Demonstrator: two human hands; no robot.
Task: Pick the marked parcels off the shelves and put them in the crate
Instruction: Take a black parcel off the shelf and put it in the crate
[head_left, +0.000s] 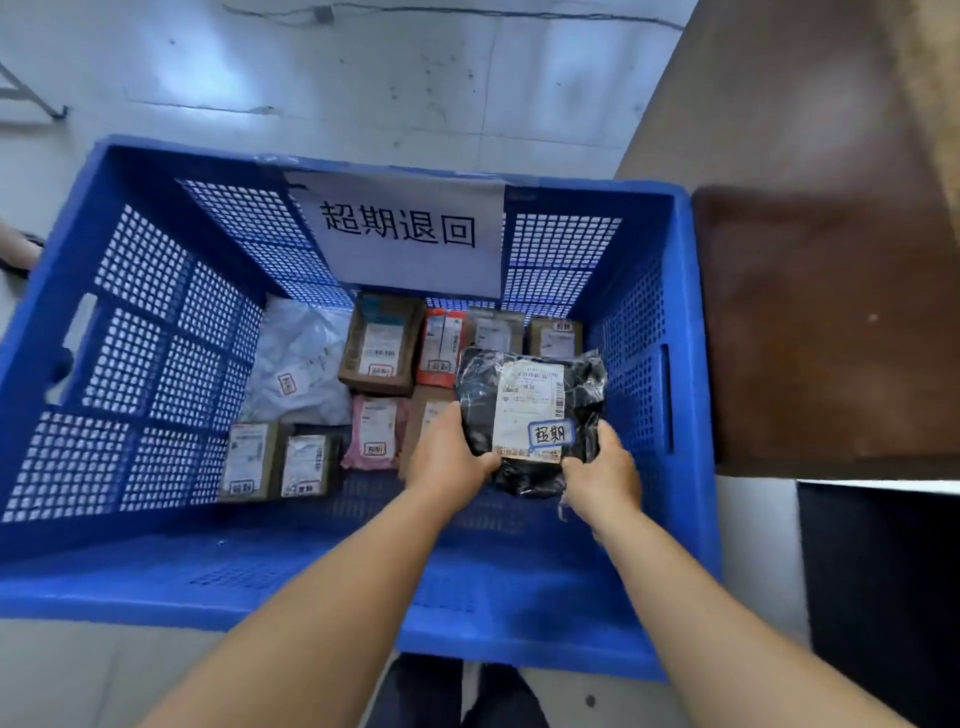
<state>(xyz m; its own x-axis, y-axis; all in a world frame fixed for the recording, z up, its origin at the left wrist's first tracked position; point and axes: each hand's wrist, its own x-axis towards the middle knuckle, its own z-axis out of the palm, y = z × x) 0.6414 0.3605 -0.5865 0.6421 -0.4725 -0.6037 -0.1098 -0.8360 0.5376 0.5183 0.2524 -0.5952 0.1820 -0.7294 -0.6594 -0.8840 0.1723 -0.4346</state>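
Here both hands, left hand (447, 457) and right hand (605, 475), gripped the black parcel (530, 415) lengthwise above the crate's (691, 364) bare right corner.

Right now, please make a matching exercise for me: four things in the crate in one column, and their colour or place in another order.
Things:
1. held parcel
2. crumpled bag
3. soft parcel beside the left hand
4. paper sign

Descriptions:
A. pink
B. on the crate's far wall
C. black, in both hands
D. white, far left

Pairs: 1-C, 2-D, 3-A, 4-B
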